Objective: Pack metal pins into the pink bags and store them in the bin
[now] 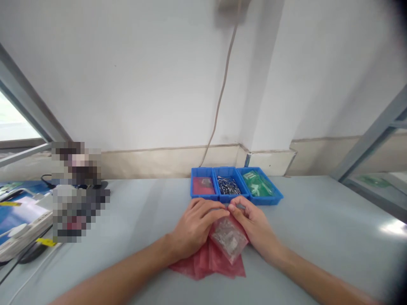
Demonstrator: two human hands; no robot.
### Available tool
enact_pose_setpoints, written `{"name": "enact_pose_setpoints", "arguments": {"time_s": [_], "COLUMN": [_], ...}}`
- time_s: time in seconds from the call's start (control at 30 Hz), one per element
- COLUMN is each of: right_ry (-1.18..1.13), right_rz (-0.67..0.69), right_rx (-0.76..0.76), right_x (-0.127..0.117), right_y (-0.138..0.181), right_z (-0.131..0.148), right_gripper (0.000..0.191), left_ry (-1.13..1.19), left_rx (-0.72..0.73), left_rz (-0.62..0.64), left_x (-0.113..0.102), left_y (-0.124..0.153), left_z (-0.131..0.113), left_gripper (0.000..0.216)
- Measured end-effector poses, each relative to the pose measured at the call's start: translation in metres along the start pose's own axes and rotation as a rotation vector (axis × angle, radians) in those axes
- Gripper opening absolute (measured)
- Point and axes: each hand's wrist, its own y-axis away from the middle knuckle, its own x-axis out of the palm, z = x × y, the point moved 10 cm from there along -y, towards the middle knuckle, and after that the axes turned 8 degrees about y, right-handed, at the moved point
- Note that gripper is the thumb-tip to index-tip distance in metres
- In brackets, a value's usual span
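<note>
Both hands meet at the upper edge of a small pink plastic bag, which holds clear and whitish small parts that I cannot make out. My left hand has its fingers bent over the bag's top left edge. On the other side, my right hand pinches the top right corner between thumb and forefinger. Beneath the held bag, several flat pink bags lie fanned out on the table, partly covered by my left hand and the bag.
Three blue bins stand behind my hands: one with pink bags, one with metal screws or pins, one with green bags. At left are a white power strip, cables and a pixelated patch. A cord runs down the wall.
</note>
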Motion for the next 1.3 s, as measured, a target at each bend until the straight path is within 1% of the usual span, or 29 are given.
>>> {"name": "enact_pose_setpoints", "arguments": {"time_s": [0.1,0.27,0.37,0.47,0.57,0.7,0.87,1.0,1.07,1.17,1.23,1.3], "right_ry": [-0.051,-0.073,-0.069,-0.060,-0.051,-0.017,-0.003,-0.006,0.009,0.003,0.003,0.021], "right_rz": [0.012,0.020,0.029,0.052,0.079,0.034,-0.031,-0.045,-0.034,0.013,0.044,0.043], "right_rx": [0.026,0.039,0.044,0.047,0.039,0.026,0.095,0.051,0.013,-0.028,-0.017,0.004], "right_x": [0.001,0.001,0.003,0.006,0.009,0.004,-0.001,-0.001,0.001,0.009,0.014,0.015], "right_y": [0.000,0.000,0.000,0.000,0.000,0.000,-0.001,-0.004,-0.006,-0.007,-0.008,-0.008], "right_z": [-0.004,-0.006,-0.004,-0.001,0.000,0.001,-0.009,-0.006,-0.005,-0.006,-0.012,-0.017], "right_gripper": [0.048,0.047,0.047,0.046,0.042,0.040,0.047,0.048,0.048,0.047,0.045,0.040], "left_ry": [0.004,0.007,0.012,0.013,0.019,0.028,0.060,0.118,0.144,0.156,0.132,0.089], "left_rx": [0.001,-0.013,-0.024,0.000,0.030,0.032,0.006,-0.009,-0.018,-0.055,-0.091,-0.136], "left_rz": [0.010,-0.017,-0.029,-0.043,-0.035,-0.021,-0.040,-0.068,-0.080,-0.055,-0.029,-0.021], "left_x": [0.005,0.003,0.002,0.001,0.000,-0.001,-0.004,-0.006,-0.007,-0.004,0.000,0.002], "left_y": [0.005,0.007,0.006,0.005,0.005,0.005,0.004,0.002,0.002,0.002,0.003,0.004], "left_z": [0.006,0.010,0.011,0.008,0.005,0.003,0.004,0.006,0.007,0.010,0.012,0.017], "left_gripper": [0.045,0.048,0.041,0.033,0.030,0.027,0.023,0.017,0.014,0.012,0.014,0.017]}}
